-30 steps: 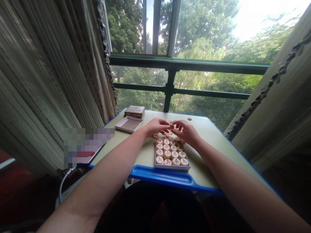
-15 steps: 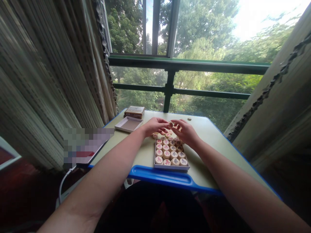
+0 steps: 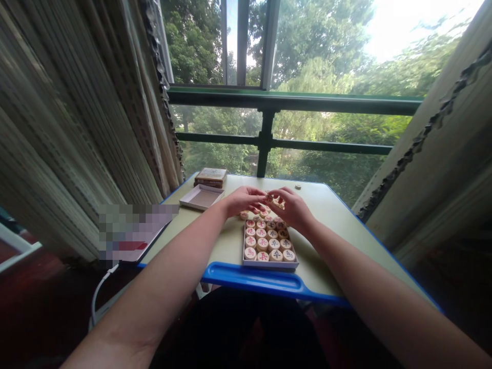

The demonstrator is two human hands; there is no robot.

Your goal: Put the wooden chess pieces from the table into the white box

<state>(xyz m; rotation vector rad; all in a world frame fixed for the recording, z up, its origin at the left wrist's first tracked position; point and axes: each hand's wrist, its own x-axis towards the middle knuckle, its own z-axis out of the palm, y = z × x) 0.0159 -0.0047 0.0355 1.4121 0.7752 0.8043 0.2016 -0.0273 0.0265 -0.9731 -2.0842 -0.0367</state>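
My left hand (image 3: 246, 200) and my right hand (image 3: 291, 206) meet above the far end of a shallow box. Fingertips of both close around a round Chinese chess piece (image 3: 269, 198), partly hidden by the fingers. Rows of pale chess pieces with red or black characters fill the visible part of the box (image 3: 270, 264). Behind it, several loose pieces (image 3: 244, 215) lie under and between my hands, partly covered by them.
A box lid (image 3: 201, 197) lies open side up to the left, in front of stacked books (image 3: 210, 177). One piece (image 3: 298, 187) sits alone at the far right of the table (image 3: 338, 246). A flat device (image 3: 142, 246) with a white cable overhangs the left edge.
My right fingers have curled farther over the piece, hiding more of it. My hands stay in nearly the same place; the whole view has shifted slightly.
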